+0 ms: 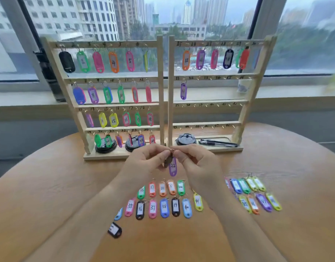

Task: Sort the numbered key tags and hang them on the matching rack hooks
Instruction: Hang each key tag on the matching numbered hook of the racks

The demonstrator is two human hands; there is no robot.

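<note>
Sorted tags (pixel 164 208) wait in rows on the worktop (pixel 49 205) for quick grabbing, while left hand (pixel 149 159) and right hand (pixel 193 160) both pinch purple tag 32 (pixel 172 168) by its ring just before the rack (pixel 210 74), probably readying it to hang.

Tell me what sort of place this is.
Probably an upper-floor office or workroom in a city: a large window onto high-rise towers, a round wooden table, and numbered wooden key racks.
</note>
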